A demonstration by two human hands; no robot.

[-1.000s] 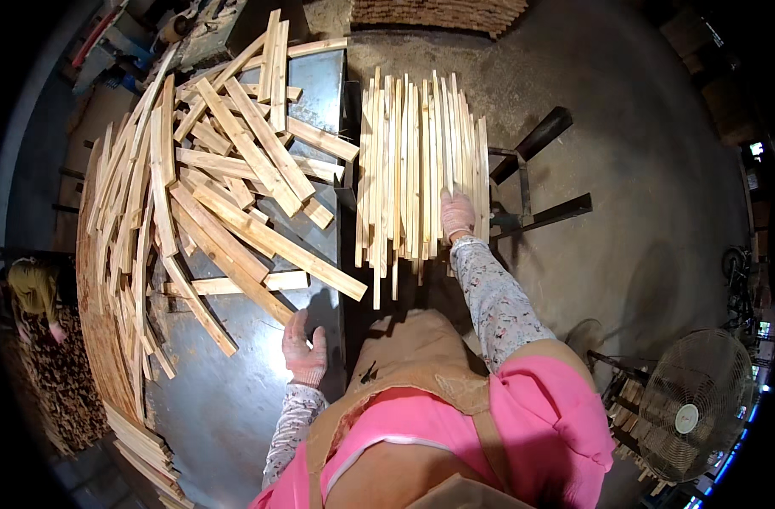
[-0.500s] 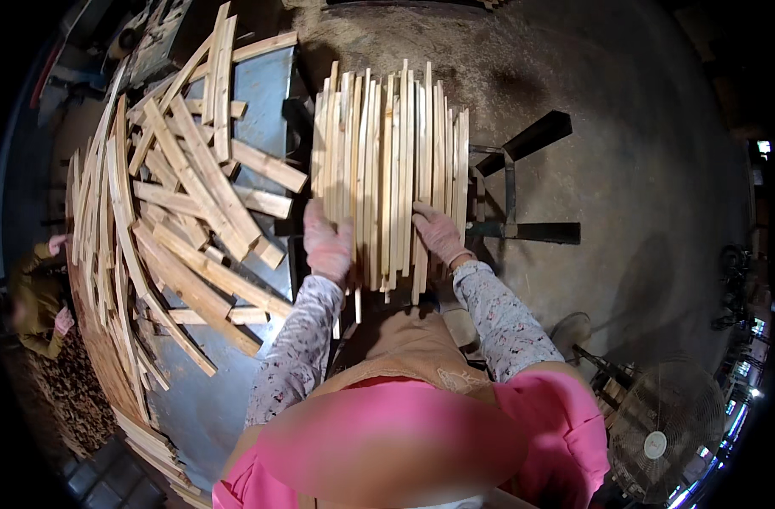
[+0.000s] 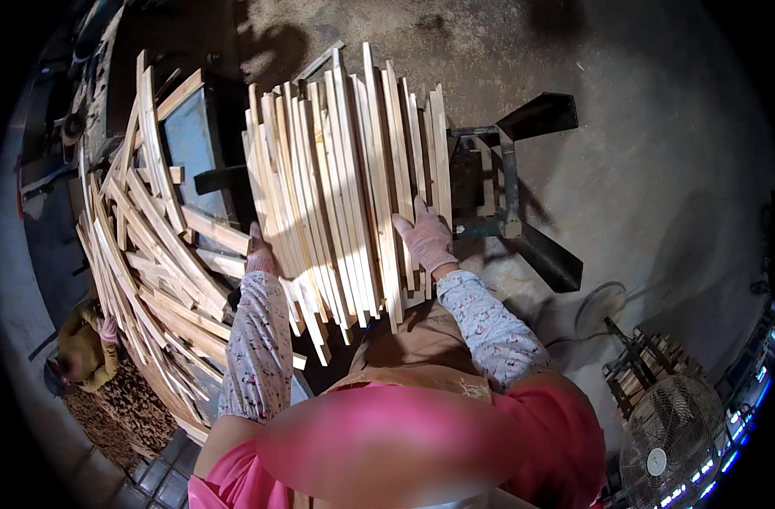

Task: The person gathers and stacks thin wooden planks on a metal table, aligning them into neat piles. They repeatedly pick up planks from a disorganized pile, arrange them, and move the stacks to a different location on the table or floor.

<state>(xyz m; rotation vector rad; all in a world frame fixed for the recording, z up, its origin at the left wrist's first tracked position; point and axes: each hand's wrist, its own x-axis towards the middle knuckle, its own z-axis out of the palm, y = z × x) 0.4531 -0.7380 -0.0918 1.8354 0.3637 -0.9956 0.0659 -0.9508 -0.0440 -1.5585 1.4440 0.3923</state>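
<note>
A broad stack of pale wood strips [image 3: 320, 187] lies in front of me, the strips side by side with uneven ends. My left hand [image 3: 258, 254], in a pale pinkish glove, rests flat against the stack's left side; its fingers are partly hidden but look stretched out. On the right part of the stack lies my right hand [image 3: 427, 239], gloved alike, its fingers spread over the strips and pointing away from me. Both hands touch the wood without closing round a strip. Under the stack is a dark metal stand [image 3: 511, 182], mostly covered.
To the left, a blue-grey table [image 3: 192, 140] bears a loose heap of longer boards [image 3: 162, 246]. Beyond it, a person in a yellowish-brown top [image 3: 90, 343] bends by a brown pile [image 3: 120, 416]. A round fan [image 3: 669, 450] stands at the lower right. Angled black arms [image 3: 540, 114] stick out rightward from the stand.
The view has shifted and turned. The strips now lie more slanted, with ends more staggered. My left hand has slid lower along the stack's side; my right hand now lies flatter on top.
</note>
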